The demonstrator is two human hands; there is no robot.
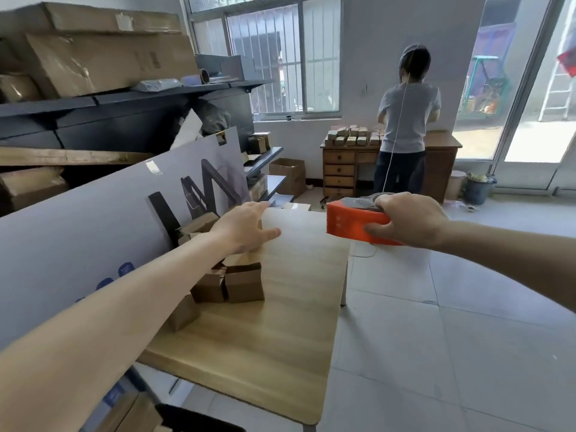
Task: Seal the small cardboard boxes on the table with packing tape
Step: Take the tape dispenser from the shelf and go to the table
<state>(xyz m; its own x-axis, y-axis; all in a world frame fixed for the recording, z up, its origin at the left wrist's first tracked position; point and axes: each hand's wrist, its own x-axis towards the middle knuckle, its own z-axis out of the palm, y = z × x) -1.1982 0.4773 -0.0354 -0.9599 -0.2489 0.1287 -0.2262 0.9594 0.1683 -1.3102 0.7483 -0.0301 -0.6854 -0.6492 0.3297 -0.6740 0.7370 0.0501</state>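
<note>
Several small brown cardboard boxes [243,282] sit clustered on the left part of a light wooden table [280,338], more of them near the panel behind my left arm. My left hand [246,227] reaches out over the far boxes, fingers straight and holding nothing; whether it touches a box is hidden. My right hand [408,218] grips an orange tape dispenser [355,222] by its grey handle, held in the air past the table's far right corner, toothed edge pointing left.
A large grey printed panel [93,232] leans along the table's left side, with dark shelving and big cartons [103,60] behind it. A person [405,126] stands with their back to me at a wooden desk [343,169] stacked with small boxes. Tiled floor [452,353] lies right.
</note>
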